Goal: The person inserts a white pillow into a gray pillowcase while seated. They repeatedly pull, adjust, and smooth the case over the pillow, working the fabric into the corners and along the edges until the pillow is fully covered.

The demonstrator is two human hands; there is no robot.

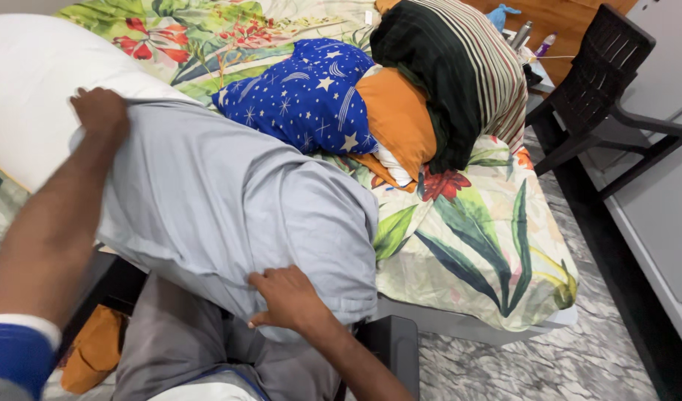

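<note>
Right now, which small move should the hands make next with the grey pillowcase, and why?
Probably the left hand should tug the grey pillowcase further up, because much of the white pillow is uncovered, while the right hand steadies the closed end.

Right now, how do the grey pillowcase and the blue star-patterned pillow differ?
The grey pillowcase is plain, while the blue star pillow has white stars. The left hand and right hand grip the pillowcase over the white pillow; nobody touches the blue pillow. Both lie on the floral bedsheet.
</note>
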